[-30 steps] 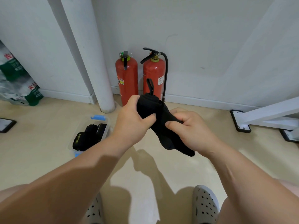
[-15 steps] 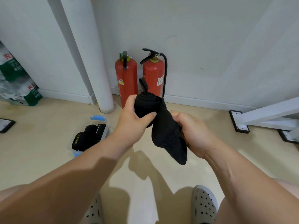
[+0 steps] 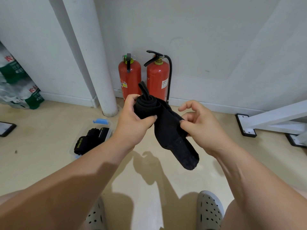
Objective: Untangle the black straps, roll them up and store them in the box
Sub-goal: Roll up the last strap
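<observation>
- Head view: the left hand is wrapped round the rolled end of a black strap, thumb across the front of the coil, fingers behind it; a narrow loop of the strap sticks up out of the coil's middle
- The right hand pinches the strap's edge just beside the coil between thumb and forefinger; its other fingers are curled loosely and lifted off the cloth
- The two hands are near each other but not touching, joined only by the strap; both are held above the floor
- The strap's loose tail hangs down and to the right from between the hands, its end free in the air
- The box, clear plastic with a blue clip at its far end, lies open on the floor to the left, below the left forearm; black straps with yellow lettering lie inside it
- Behind the hands two red extinguishers stand side by side against the wall; a white pipe rises to their left
- A white frame with black feet stands at the right; wrapped bottle packs lean at the far left
- Two grey perforated shoes show at the bottom edge
</observation>
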